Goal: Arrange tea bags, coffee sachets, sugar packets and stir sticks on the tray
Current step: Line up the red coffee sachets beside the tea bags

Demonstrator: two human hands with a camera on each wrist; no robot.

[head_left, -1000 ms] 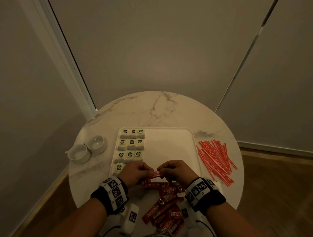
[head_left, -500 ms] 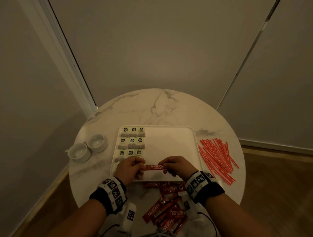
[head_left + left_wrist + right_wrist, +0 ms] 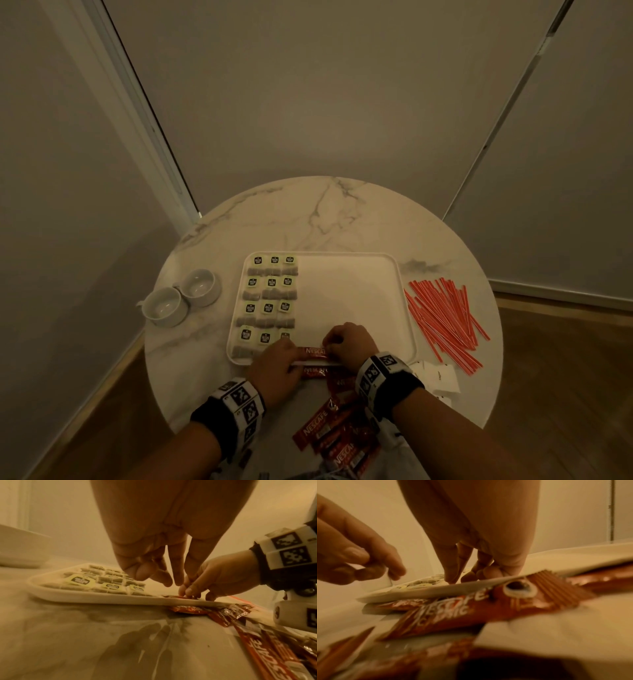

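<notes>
You are on the coffee step: your left hand (image 3: 274, 365) and right hand (image 3: 346, 342) are setting one red Nescafé coffee sachet (image 3: 314, 351) flat along the near edge of the white square plastic tray (image 3: 346, 291), just right of the tea bags. Your right fingertips (image 3: 189, 592) are curled down and pinching the sachet's right end against the tray floor. Your left fingers (image 3: 164, 580) hang loosely just above its left end; whether they touch it I cannot tell, and they look relaxed rather than clamped.

The grey tea bags with black-and-yellow tags (image 3: 270, 301) already fill the tray's left side in neat rows of three, so that part looks finished. The loose pile of red coffee sachets (image 3: 339, 435) lies on the round white marble table (image 3: 308, 212) nearest you, one tucked against the tray's front rim. The red stir sticks (image 3: 445, 318) fan out to the right of the tray, and the white sugar packets (image 3: 442, 377) sit beyond your right wrist, all off the tray.

Next, let go of this sachet once it lies square to the rim, then reach back to the pile for another and lay it parallel, just beyond the first. Lift cleanly so you do not drag the placed one askew.
</notes>
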